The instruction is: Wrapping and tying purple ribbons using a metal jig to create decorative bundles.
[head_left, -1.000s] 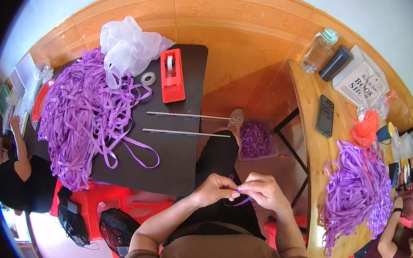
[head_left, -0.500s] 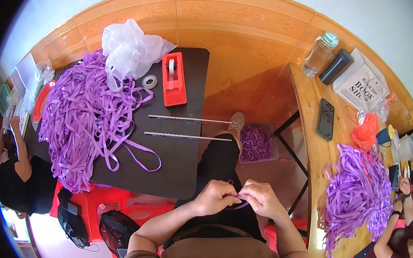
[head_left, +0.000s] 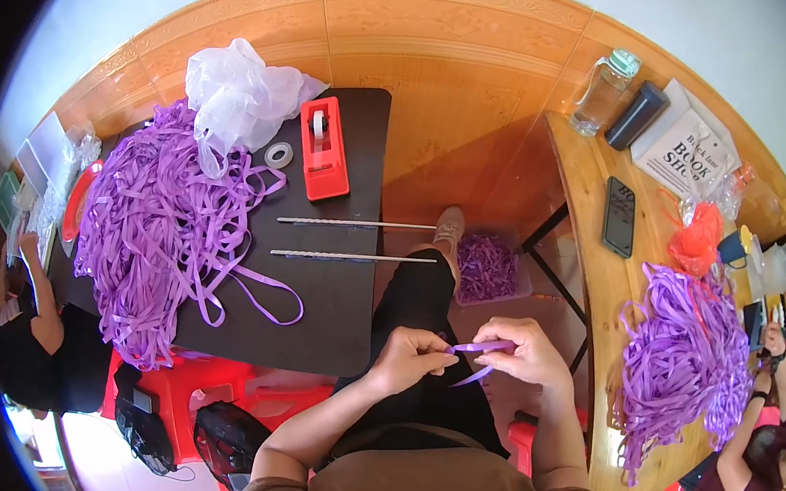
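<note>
A purple ribbon (head_left: 477,346) stretches between my two hands above my lap, with one loose tail hanging below. My left hand (head_left: 408,361) pinches one end between thumb and fingers. The other part is gripped by my right hand (head_left: 528,351), slightly higher and to the right. On the black table at my left lies a big heap of purple ribbons (head_left: 162,233), one loop trailing toward me. Two thin metal rods (head_left: 357,224) lie side by side there, sticking out past the table's right edge.
The black table (head_left: 329,325) also bears a red tape dispenser (head_left: 326,149), a tape roll (head_left: 279,155) and a white plastic bag (head_left: 241,98). A bin of purple pieces (head_left: 490,269) stands on the floor. The wooden table (head_left: 591,255) holds a phone (head_left: 619,217), bottles and more ribbons (head_left: 679,368). People sit at both sides.
My hands have drawn apart, the right one moving up and to the right. More of the purple ribbon now shows between them, and its tail hangs free.
</note>
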`<action>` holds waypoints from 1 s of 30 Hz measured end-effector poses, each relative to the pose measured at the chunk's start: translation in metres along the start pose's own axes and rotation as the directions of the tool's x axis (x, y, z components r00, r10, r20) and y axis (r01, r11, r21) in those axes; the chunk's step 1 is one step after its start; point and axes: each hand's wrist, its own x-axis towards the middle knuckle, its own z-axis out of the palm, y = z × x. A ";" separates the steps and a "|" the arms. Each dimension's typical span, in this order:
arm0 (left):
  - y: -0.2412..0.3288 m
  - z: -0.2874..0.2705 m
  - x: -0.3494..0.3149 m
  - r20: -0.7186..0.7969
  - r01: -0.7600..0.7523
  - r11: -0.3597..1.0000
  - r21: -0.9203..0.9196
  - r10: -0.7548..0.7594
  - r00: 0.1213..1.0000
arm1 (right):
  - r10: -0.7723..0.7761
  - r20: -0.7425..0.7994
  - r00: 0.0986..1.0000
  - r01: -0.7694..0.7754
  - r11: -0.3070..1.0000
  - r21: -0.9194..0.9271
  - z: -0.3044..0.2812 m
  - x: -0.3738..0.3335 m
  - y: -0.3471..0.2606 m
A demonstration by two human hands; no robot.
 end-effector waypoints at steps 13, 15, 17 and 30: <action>-0.020 -0.024 0.000 0.330 0.398 0.792 -0.462 -0.263 0.907 | -0.069 0.101 0.992 0.083 0.987 -0.141 -0.009 0.012 0.011; -0.024 -0.025 0.002 0.394 0.394 0.761 -0.516 -0.198 0.898 | -0.093 0.052 0.994 0.100 0.983 -0.151 -0.008 0.012 0.019; -0.025 -0.026 0.002 0.397 0.401 0.758 -0.514 -0.203 0.895 | -0.118 0.006 0.993 0.117 0.980 -0.161 -0.006 0.013 0.025; -0.014 -0.012 0.040 0.010 0.126 0.908 -0.400 -0.133 0.991 | -0.621 -0.199 0.758 0.252 0.560 -0.789 0.009 0.094 0.064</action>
